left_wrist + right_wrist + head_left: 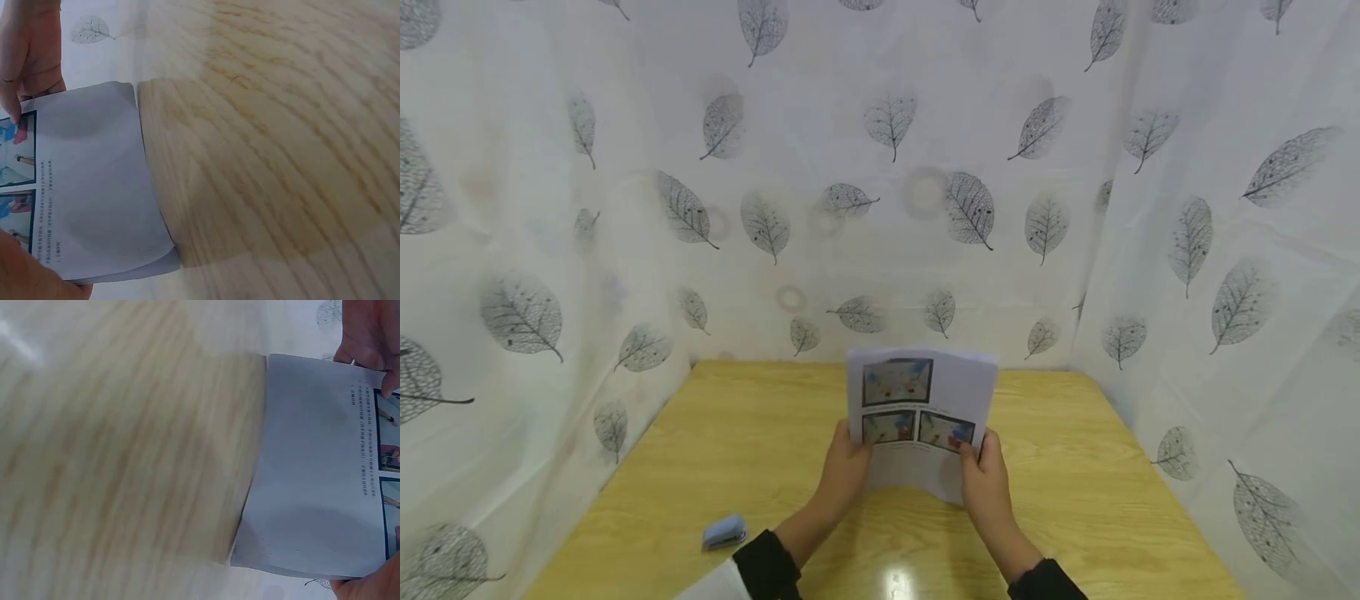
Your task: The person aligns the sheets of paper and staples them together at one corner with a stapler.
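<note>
A stack of printed paper sheets (917,467) stands tilted up over the table, its pictures and small text facing me. My left hand (844,471) grips the left edge, thumb on the front and fingers behind. On the right edge my right hand (987,487) holds the sheets the same way, its thumb near the lower right picture. In the left wrist view the paper's (100,181) lower edge is near or on the wood, and a corner shows separate sheets. The right wrist view shows the blank lower part of the page (312,469); the fingers behind are mostly hidden.
A small blue stapler (724,532) lies on the wooden table (760,425) to the left of my left forearm. White curtains (880,250) with grey leaf prints enclose the table at the back and on both sides.
</note>
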Action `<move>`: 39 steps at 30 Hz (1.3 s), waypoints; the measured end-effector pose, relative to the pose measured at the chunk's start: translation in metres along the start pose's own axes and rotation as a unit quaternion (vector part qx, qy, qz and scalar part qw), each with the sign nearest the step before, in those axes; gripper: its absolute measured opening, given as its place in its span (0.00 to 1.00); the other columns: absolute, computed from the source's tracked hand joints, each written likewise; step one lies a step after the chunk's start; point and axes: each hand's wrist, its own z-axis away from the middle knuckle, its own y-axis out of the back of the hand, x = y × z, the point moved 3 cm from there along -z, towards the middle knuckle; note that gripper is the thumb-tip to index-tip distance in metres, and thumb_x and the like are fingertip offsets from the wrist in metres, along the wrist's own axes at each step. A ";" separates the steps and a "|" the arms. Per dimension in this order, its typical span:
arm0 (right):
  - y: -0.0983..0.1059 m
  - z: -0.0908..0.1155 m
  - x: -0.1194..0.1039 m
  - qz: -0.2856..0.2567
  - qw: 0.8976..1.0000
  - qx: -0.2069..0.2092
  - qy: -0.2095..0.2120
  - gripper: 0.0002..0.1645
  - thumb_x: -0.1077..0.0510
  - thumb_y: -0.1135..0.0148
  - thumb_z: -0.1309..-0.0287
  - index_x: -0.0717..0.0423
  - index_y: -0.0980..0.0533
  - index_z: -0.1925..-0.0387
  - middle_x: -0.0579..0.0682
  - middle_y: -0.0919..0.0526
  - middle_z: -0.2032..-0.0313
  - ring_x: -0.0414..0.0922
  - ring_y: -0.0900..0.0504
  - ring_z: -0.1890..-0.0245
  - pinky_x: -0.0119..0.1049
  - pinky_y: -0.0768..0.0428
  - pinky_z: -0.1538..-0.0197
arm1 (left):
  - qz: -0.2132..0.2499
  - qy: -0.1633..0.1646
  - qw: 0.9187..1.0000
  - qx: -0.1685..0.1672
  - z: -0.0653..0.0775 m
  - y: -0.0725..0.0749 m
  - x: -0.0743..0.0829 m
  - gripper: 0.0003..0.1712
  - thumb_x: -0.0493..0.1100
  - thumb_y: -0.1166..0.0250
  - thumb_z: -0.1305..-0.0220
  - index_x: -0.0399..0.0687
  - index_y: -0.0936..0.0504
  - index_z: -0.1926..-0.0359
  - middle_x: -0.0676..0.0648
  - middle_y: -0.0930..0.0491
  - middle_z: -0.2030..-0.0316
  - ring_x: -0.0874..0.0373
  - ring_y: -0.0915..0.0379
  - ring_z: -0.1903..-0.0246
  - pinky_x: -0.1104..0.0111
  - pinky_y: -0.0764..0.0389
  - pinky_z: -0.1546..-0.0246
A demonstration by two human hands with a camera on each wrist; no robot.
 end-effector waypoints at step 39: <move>-0.008 0.003 0.006 0.013 1.000 -0.014 -0.013 0.23 0.66 0.58 0.23 0.65 0.41 0.31 0.68 0.29 0.33 0.64 0.33 0.29 0.63 0.33 0.31 | 0.009 -0.014 0.999 -0.035 -0.001 -0.002 -0.012 0.22 0.31 0.54 0.24 0.39 0.37 0.32 0.34 0.30 0.33 0.36 0.36 0.30 0.39 0.34 0.32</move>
